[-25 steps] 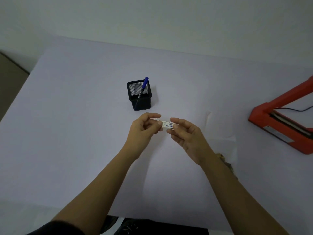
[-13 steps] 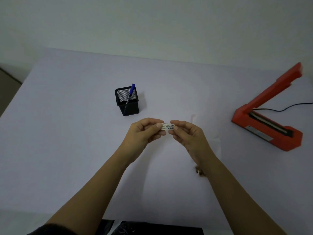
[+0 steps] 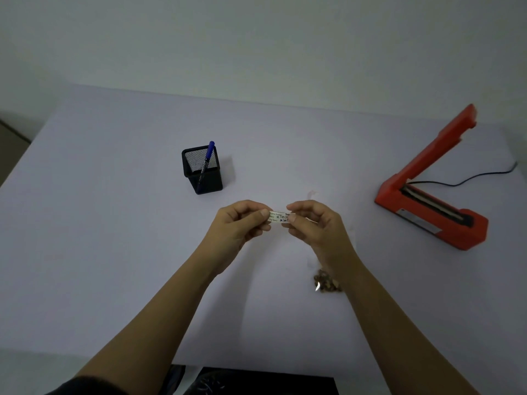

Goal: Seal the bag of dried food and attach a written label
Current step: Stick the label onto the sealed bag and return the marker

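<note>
A small white label (image 3: pixel 279 216) with handwriting on it is held above the middle of the table. My left hand (image 3: pixel 241 223) pinches its left end and my right hand (image 3: pixel 315 226) pinches its right end. Under my right forearm lies a clear bag of brown dried food (image 3: pixel 325 282), mostly hidden; the clear plastic is hard to make out against the table.
A black mesh pen holder (image 3: pixel 203 170) with a blue pen (image 3: pixel 207 158) stands behind my left hand. An orange heat sealer (image 3: pixel 430 192) with its arm raised sits at the right, its black cable (image 3: pixel 482 176) trailing right. The white table (image 3: pixel 99 238) ends near my body.
The camera view has shifted right, bringing the whole heat sealer into sight. Both hands keep pinching the label and have stayed close together.
</note>
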A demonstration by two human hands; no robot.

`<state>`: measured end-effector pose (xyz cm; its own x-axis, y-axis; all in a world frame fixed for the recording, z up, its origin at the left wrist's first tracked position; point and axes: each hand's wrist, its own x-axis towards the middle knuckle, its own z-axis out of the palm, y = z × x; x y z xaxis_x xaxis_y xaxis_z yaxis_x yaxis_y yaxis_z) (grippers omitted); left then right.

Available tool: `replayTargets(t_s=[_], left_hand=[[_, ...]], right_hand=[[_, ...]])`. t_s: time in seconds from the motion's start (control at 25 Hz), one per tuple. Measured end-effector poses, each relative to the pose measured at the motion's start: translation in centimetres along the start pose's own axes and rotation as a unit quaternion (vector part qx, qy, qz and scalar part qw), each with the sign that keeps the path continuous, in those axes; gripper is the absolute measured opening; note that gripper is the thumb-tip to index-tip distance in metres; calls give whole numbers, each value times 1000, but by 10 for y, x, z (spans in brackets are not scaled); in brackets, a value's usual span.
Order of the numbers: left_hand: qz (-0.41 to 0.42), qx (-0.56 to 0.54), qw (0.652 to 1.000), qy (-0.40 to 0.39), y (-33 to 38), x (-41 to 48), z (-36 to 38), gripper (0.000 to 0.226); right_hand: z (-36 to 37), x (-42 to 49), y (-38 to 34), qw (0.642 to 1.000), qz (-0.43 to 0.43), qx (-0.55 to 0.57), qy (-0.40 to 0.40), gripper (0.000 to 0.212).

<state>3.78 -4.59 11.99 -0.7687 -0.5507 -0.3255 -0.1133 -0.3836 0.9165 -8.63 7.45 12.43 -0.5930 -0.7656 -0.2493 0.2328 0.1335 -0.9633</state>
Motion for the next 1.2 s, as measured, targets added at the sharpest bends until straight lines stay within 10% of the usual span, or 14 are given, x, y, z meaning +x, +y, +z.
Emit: replayTargets(t_s=[0.48, 1.2], left_hand=[[-50, -75, 995, -31, 2, -7, 24, 22], [256, 275, 922, 94, -14, -18, 33, 16]], right_hand=[[-17, -16, -9, 995, -37, -87, 34, 14], [-11, -29, -7, 994, -41, -61, 78, 12]])
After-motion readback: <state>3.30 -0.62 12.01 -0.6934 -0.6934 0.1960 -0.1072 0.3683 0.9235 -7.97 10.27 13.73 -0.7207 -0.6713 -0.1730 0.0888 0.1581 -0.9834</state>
